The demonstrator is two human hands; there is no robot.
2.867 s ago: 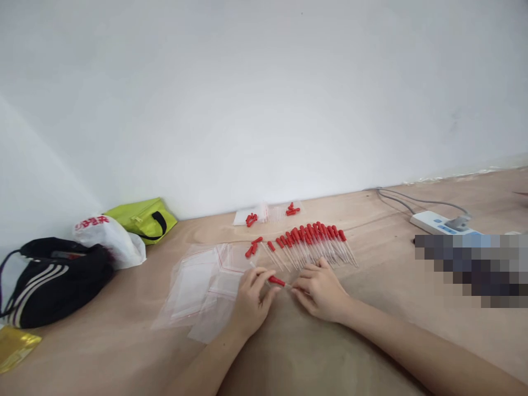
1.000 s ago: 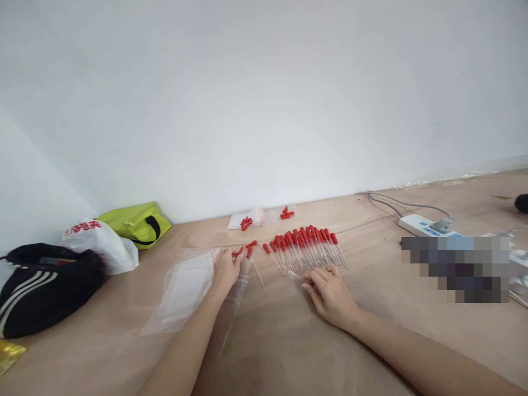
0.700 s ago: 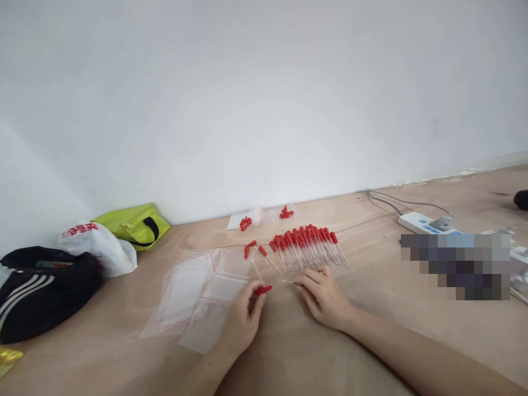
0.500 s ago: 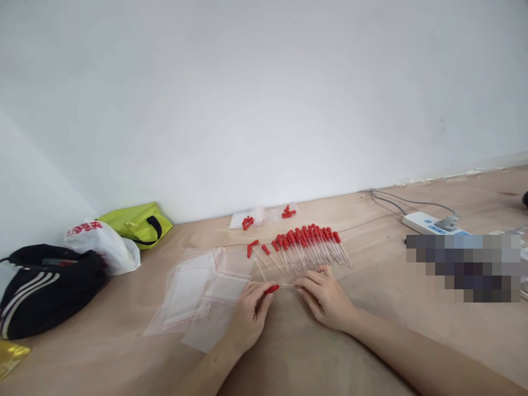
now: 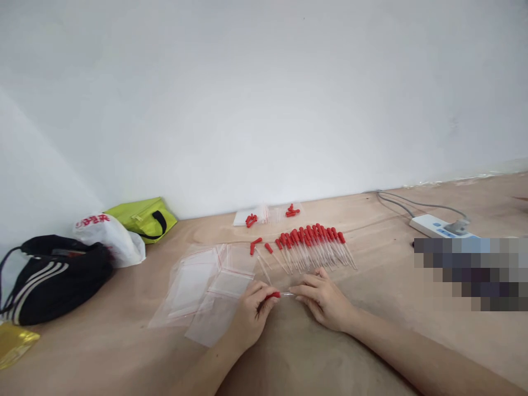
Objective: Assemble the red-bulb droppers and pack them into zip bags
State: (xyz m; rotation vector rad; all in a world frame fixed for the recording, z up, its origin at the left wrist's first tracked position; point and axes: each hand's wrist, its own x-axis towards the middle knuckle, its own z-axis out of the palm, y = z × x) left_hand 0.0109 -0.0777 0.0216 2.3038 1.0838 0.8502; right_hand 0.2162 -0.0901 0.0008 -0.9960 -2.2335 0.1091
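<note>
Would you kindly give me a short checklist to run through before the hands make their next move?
1. Left hand grips a bulb: ok, one end shows past the fingers.
2. Right hand grips a tube: ok.
3. Bulb and tube lined up: ok, they meet end to end between the hands.
4. Tube fully seated in the bulb: cannot tell, the depth is hidden.
5. Spare bulbs at hand: ok, loose ones lie beyond the left hand.
6. Finished droppers spaced apart: not ok, they lie crowded together.

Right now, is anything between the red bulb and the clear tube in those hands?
Nothing visible: the red bulb in the left hand and the clear tube in the right hand appear to meet. The red-topped tubes lie beyond them.
</note>
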